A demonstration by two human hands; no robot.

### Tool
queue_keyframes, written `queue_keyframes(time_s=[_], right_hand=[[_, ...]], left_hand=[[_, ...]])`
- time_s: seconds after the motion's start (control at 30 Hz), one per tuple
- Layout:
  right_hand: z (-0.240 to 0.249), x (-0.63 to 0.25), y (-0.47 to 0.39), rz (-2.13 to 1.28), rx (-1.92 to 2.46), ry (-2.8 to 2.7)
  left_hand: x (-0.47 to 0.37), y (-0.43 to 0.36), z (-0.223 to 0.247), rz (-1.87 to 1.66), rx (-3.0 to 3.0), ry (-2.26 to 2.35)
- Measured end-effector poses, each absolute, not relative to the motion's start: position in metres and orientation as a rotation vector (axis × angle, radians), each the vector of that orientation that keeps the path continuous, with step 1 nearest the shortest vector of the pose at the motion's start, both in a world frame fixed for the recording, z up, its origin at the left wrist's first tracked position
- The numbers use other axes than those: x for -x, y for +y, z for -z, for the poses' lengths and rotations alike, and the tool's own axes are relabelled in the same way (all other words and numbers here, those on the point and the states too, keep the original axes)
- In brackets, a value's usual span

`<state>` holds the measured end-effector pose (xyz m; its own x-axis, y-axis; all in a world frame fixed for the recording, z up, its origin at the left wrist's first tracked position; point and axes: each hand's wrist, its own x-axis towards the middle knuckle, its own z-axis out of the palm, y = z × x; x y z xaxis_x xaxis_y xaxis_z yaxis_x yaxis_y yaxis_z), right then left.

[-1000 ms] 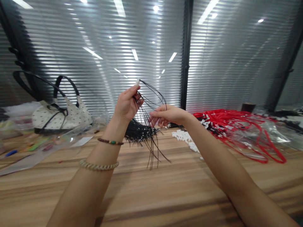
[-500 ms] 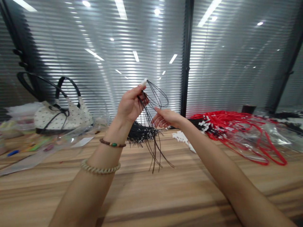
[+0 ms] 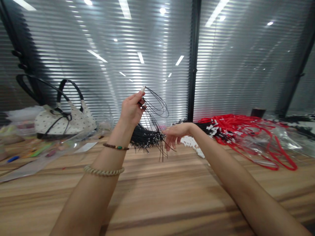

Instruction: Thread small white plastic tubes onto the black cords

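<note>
Landmark: the black cord pile point(image 3: 145, 137), glossy, lying on the wood-grain table point(image 3: 152, 200).

Left hand point(image 3: 133, 109): raised above the pile, thumb and fingers pinching a bundle of thin black cords point(image 3: 150, 114) near its top, at a small white tab point(image 3: 143, 88). From the tab the cords arc out in loops; the loose tails hang down in front of the pile.

Right hand point(image 3: 177, 131): at the pile's right edge, fingers bent downward beside the tails. Cannot tell whether thumb and fingertips close on any strand.

Handling, judged by eye: bundle very light; cords thin, springy enough to keep a curve, likely to snag or cross. Tab looks stiff. Best hold: 1 pinch at the tab, the other low, gathering tails together.

Around the pile: small white pieces point(image 3: 189, 141) just right; red straps point(image 3: 236, 123) farther right; dotted white handbag point(image 3: 62, 123) well left.
</note>
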<state>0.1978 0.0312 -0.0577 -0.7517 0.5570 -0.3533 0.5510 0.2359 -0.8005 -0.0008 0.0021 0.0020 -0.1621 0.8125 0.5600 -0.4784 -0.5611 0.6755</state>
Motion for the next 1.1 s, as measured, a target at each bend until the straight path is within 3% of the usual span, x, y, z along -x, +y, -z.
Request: queue_keyframes(time_s=[0.07,0.17,0.27,0.5,0.83,1.1], right_hand=[[0.050,-0.202,0.024,-1.537,1.187,-2.653],[0.032,-0.204,0.008,-1.136,1.228,-2.624],[0.017,-0.197,-0.010,-0.796,1.068,-2.438],[0.017,-0.169,-0.023,-0.445,0.653,-1.992],[0.008,-0.171,-0.038,-0.781,0.416,-1.844],[0.008,-0.165,-0.039,-0.781,0.389,-1.820]], left_hand=[[0.004,0.007,0.000,-1.886,-1.169,0.450],[0.006,0.011,0.002,-1.893,-1.193,0.445],[0.002,0.009,0.003,-1.872,-1.231,0.441],[-0.015,-0.015,-0.002,-1.634,-1.390,0.356],[-0.018,-0.032,-0.006,-1.461,-1.509,0.269],[-0.017,-0.028,-0.003,-1.420,-1.532,0.288]])
